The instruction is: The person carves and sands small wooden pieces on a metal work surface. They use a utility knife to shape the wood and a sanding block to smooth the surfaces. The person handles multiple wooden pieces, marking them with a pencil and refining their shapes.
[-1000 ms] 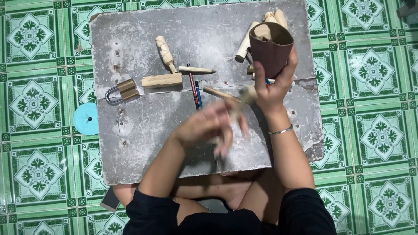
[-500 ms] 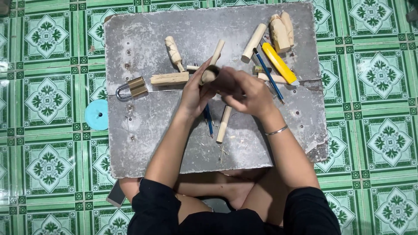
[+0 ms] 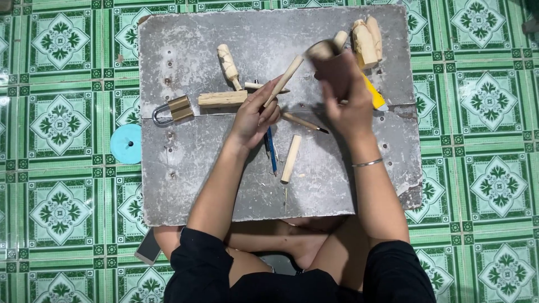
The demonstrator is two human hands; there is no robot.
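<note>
On a grey slab counter (image 3: 185, 185) laid on the tiled floor (image 3: 477, 185), a brass padlock (image 3: 174, 109) sits at left, a short wooden dowel (image 3: 291, 159) near centre, carved pale wooden pieces (image 3: 366, 38) at far right, and a round blue disc (image 3: 126, 143) on the floor just left.

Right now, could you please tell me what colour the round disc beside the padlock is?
The disc is light blue, seen best in the head view.
</note>
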